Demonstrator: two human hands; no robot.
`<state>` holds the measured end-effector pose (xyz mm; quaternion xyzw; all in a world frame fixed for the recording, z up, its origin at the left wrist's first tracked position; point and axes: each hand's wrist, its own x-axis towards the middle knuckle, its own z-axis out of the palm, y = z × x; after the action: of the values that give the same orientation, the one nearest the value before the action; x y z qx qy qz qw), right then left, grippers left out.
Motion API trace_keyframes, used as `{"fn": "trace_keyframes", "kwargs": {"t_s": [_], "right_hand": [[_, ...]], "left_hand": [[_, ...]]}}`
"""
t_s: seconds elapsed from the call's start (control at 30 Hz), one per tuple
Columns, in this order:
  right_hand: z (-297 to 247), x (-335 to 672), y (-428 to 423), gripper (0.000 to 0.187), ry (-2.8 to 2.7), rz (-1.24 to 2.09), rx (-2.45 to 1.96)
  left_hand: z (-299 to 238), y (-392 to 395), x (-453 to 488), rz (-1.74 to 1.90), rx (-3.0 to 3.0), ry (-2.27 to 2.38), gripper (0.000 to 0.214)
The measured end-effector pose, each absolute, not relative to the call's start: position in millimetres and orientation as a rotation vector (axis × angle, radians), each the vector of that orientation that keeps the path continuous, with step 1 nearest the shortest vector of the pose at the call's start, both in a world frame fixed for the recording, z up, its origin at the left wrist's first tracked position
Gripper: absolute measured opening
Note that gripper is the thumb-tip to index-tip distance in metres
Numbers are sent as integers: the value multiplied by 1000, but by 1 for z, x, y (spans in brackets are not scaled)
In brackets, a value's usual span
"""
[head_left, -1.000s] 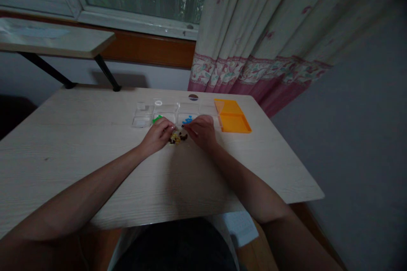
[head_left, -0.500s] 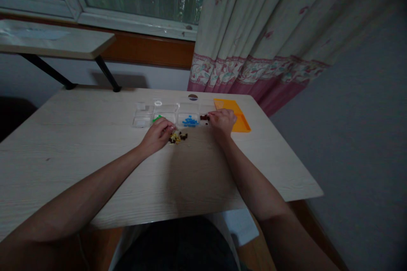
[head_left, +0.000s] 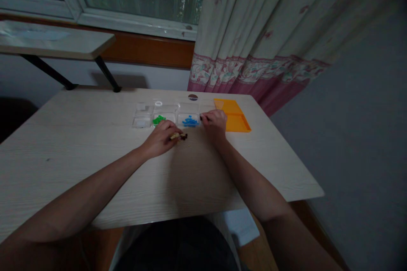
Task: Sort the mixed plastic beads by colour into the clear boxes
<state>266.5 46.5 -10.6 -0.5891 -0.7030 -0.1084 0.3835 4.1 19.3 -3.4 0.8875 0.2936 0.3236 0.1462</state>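
My left hand is over a small pile of yellow and dark brown pieces, its fingers bent together and covering much of the pile. Whatever lies between those fingertips is too small to make out. My right hand is closed in a pinch at the right-hand clear plastic box, where a few dark brown pieces show by the fingertips. Between the hands, blue pieces lie in a clear box. Green pieces fill part of the box just beyond my left hand.
An orange tray stands right of my right hand. At the left end of the row is another open clear box. A round dark disc lies near the back edge of the table. A raised shelf stands at the back left.
My left hand has moved right and nearer, onto the pile, uncovering more green pieces. My right hand has shifted left, off the orange tray, hiding most of the brown pieces.
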Motion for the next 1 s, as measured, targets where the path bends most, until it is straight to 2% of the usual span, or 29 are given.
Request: {"fn": "trace_keyframes", "kwargs": {"t_s": [0.17, 0.47, 0.63, 0.8, 1.0], "right_hand": [[-8, 252, 38, 23, -1908, -219, -1398], [-8, 253, 38, 25, -1940, -180, -1440], [-4, 250, 36, 26, -1994, -131, -1462], [-4, 251, 36, 26, -2012, -119, -1428], [-1, 242, 29, 25, -2106, -147, -1311]], "left_hand": [[-5, 15, 7, 784, 2724, 801, 30], [-5, 16, 6, 777, 2702, 785, 17], [-5, 17, 8, 760, 2682, 789, 17], [-4, 17, 8, 836, 2632, 798, 18], [-7, 26, 4, 1136, 2392, 1003, 19]]}}
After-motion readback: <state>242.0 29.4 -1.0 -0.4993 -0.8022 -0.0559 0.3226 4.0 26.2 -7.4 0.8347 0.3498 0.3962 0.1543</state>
